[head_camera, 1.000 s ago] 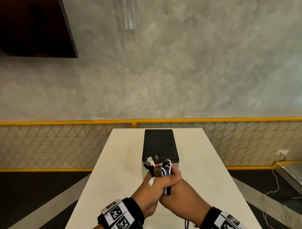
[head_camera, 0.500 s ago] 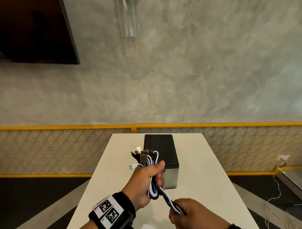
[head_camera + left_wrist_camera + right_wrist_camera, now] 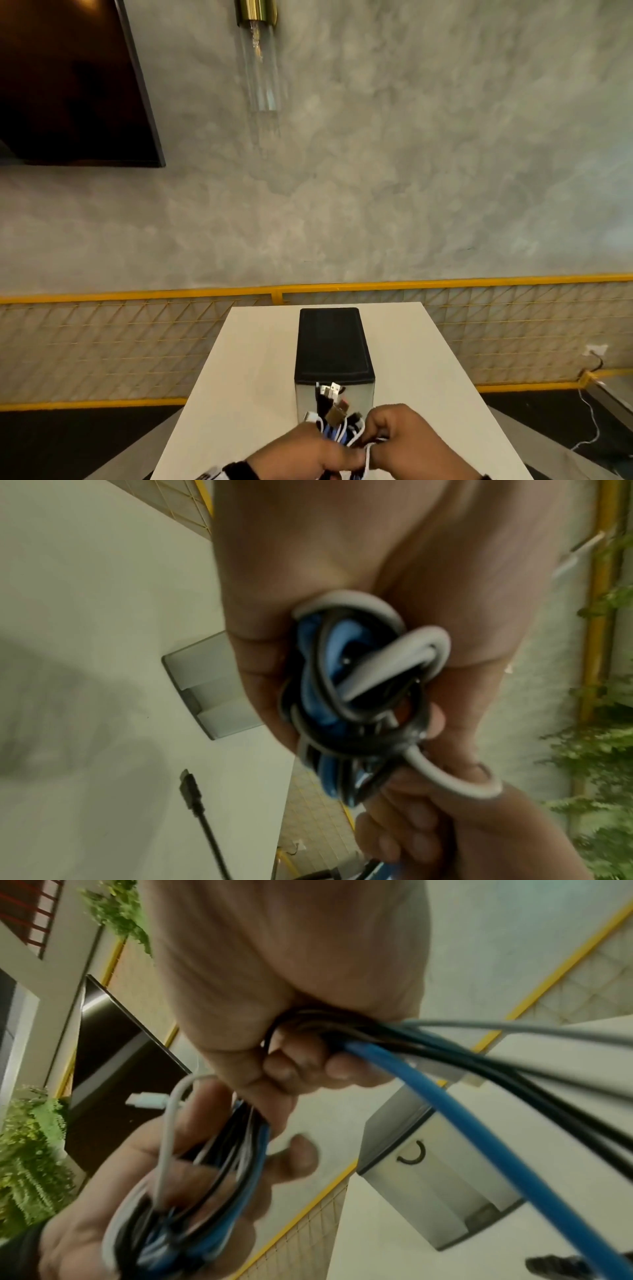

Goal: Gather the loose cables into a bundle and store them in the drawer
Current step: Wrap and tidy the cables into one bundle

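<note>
left hand (image 3: 305,448): bottom centre of head view, fingers curled round the cables (image 3: 337,430) (wrist band at bottom edge) | right hand (image 3: 407,442): just right of it, touching, fingers (image 3: 298,1061) pinching the cable strands | both hands close together

Bare hands, wrist gear on

The left wrist band (image 3: 236,471) is black with a white, black-patterned marker tag; both hands are ungloved, no rings showing.

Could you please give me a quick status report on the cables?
Both hands, left and right, grip the blue, black and white cable bundle. Black-topped metal drawer box appears shut. Nothing in the way.
</note>
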Tool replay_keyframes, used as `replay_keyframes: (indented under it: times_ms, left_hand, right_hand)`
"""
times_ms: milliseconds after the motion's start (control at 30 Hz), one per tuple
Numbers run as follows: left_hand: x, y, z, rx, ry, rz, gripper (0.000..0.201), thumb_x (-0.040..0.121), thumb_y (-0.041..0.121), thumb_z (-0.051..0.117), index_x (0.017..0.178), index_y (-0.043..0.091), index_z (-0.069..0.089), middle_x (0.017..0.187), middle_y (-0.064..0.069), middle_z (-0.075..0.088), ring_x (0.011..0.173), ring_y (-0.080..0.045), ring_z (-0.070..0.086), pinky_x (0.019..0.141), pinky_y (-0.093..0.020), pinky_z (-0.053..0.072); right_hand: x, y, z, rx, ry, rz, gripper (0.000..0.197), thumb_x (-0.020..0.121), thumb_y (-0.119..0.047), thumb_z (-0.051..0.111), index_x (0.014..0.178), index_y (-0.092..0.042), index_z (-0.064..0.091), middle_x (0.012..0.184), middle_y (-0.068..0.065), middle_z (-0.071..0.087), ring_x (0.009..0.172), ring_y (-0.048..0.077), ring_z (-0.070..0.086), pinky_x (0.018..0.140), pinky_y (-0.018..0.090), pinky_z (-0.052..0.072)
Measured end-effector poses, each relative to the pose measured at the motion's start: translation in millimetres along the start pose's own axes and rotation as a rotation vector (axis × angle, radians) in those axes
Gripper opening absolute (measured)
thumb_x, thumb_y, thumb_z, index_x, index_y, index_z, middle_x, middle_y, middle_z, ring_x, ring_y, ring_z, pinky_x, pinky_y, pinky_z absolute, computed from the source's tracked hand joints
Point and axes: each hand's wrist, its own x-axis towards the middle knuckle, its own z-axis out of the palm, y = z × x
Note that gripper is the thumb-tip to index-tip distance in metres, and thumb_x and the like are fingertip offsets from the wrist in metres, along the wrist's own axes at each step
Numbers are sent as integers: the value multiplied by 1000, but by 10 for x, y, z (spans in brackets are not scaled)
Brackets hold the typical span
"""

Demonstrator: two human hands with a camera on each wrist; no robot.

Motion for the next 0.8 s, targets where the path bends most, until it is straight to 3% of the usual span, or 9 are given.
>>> replay_keyframes:
  times_ms: [133, 267, 333, 433, 500, 567, 633, 733, 800]
  left_hand:
    - [-37, -10, 79, -16, 56, 30, 26, 84, 12, 74, 108, 13, 64, 55, 15, 69, 54, 1, 64, 57, -14, 49]
    - [-33, -99, 149, -99, 93, 19, 21, 71, 24, 79, 86, 12, 69, 55, 6, 70, 55, -11, 64, 53, -14, 46]
    - [21, -86, 151, -185, 166, 58, 31, 77, 30, 77, 99, 11, 69, 70, -6, 74, 55, -16, 67, 49, -18, 49]
    - [68, -91, 165, -197, 76, 64, 70, 64, 56, 73, 117, 11, 62, 89, -6, 74, 73, -21, 74, 65, -23, 58]
    - [42, -93, 141, -107, 38, 119, 52, 70, 32, 82, 117, 17, 64, 98, -6, 75, 91, -23, 73, 77, -27, 57]
    - [-4, -77, 120, -28, -17, 143, 31, 71, 8, 81, 100, 15, 74, 89, -4, 75, 80, -18, 71, 72, -27, 52]
    - [-32, -52, 111, 34, -58, 127, 25, 70, 1, 76, 93, 13, 77, 88, -3, 76, 79, -17, 71, 75, -27, 53]
    - [-48, -42, 108, 52, -67, 153, 33, 71, 1, 73, 103, 8, 76, 109, -5, 76, 104, -19, 70, 94, -31, 53]
    - [-54, -35, 120, 17, -9, 173, 30, 68, 0, 73, 97, 8, 77, 105, -7, 77, 100, -19, 71, 94, -33, 53]
  right_hand:
    - [73, 81, 121, 157, 118, 45, 18, 53, -8, 57, 47, -24, 61, 49, -3, 61, 50, 5, 55, 53, 20, 41]
    - [80, 87, 103, 138, 133, 4, 11, 65, -5, 61, 61, -15, 63, 61, 8, 72, 53, 8, 64, 54, 17, 46]
    - [83, 79, 86, 133, 128, -6, 5, 65, -9, 58, 62, -12, 61, 56, 8, 70, 52, 9, 62, 55, 20, 45]
    - [86, 78, 80, 60, 95, -37, 5, 63, -15, 55, 60, -11, 56, 48, -7, 64, 50, 1, 55, 58, 21, 41]
    - [94, 100, 63, -21, 119, -58, 10, 58, -22, 56, 53, -18, 48, 52, -13, 59, 52, 3, 50, 53, 18, 35]
    - [117, 105, 54, -54, 130, -63, 10, 56, -23, 59, 55, -22, 49, 58, -7, 58, 56, 5, 49, 51, 17, 34]
    - [114, 93, 55, -87, 110, -66, 12, 60, -18, 64, 60, -24, 55, 64, -5, 59, 59, 6, 51, 53, 16, 37]
    - [101, 91, 67, -118, 119, -80, 13, 62, -24, 71, 66, -23, 58, 67, -6, 61, 59, 6, 53, 56, 19, 41]
    - [92, 101, 57, -102, 96, -92, 15, 64, -28, 71, 70, -22, 58, 69, -3, 64, 59, 7, 56, 57, 26, 48]
